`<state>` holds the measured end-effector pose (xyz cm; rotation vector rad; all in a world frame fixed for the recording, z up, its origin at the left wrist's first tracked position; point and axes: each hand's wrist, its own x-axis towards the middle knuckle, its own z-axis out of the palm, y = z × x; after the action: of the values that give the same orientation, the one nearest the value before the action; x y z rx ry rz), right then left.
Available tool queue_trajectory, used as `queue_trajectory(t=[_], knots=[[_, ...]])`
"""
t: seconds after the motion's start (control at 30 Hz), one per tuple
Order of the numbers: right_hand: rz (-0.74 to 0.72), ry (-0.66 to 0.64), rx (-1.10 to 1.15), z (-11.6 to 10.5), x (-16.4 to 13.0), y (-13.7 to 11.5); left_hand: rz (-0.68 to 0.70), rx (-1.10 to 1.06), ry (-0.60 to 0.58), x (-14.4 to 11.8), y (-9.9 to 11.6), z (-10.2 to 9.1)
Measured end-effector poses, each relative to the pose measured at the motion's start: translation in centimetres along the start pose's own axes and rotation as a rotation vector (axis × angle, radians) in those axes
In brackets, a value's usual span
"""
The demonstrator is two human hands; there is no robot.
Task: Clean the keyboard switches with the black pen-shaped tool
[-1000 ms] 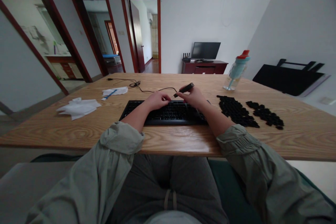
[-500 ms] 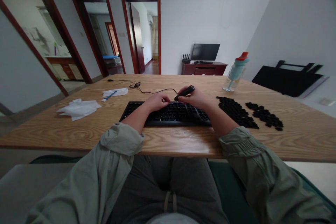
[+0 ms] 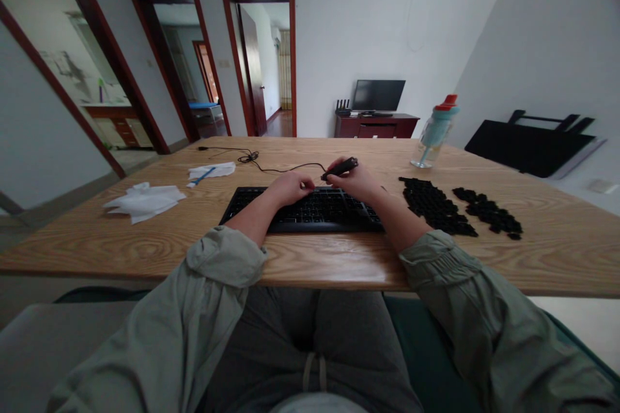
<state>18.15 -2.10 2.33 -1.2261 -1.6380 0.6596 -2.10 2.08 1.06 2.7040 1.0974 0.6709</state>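
Note:
A black keyboard (image 3: 324, 227) lies flat near the front of the wooden table, dark key area facing up. My left hand (image 3: 290, 189) rests over its upper middle. Its fingers are curled together at the back edge, and whatever they pinch is too small to make out. Just to the right, my right hand (image 3: 361, 179) grips a thick black stick-shaped tool (image 3: 345, 166). The tool slants down to the left, and its lower end is close above the keyboard's back edge. My right forearm covers the keyboard's right end.
Loose black keycaps lie right of the keyboard in a large group (image 3: 433, 206) and a smaller one (image 3: 489, 211). A water bottle (image 3: 431, 135) stands behind them. White tissues (image 3: 145, 200), a blue stick (image 3: 204, 175) on another tissue, and a coiled cable (image 3: 249, 157) lie to the left.
My right hand has shifted slightly left and up with the black tool, whose lower end sits a little higher. My left hand stays almost in place.

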Motion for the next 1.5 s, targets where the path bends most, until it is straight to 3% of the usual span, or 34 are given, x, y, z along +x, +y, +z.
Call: queue_trajectory(t=[0.47, 0.63, 0.77, 1.07, 1.5], knots=[[0.047, -0.113, 0.031, 0.4, -0.3, 0.1, 0.082, 0.213, -0.005, -0.1, 0.5, 0.1], [0.031, -0.069, 0.133, 0.6, 0.5, 1.0, 0.038, 0.224, -0.005, -0.2, 0.9, -0.1], [-0.014, -0.003, 0.076, 0.7, 1.0, 1.6, 0.016, 0.194, 0.000, -0.2, 1.2, -0.2], [-0.025, 0.024, 0.106, 1.5, 1.0, 1.2, -0.009, 0.097, 0.018, 0.1, 1.1, 0.3], [-0.067, 0.000, -0.007, 1.5, -0.3, 0.9, 0.106, 0.283, 0.009, 0.0, 1.2, 0.2]])
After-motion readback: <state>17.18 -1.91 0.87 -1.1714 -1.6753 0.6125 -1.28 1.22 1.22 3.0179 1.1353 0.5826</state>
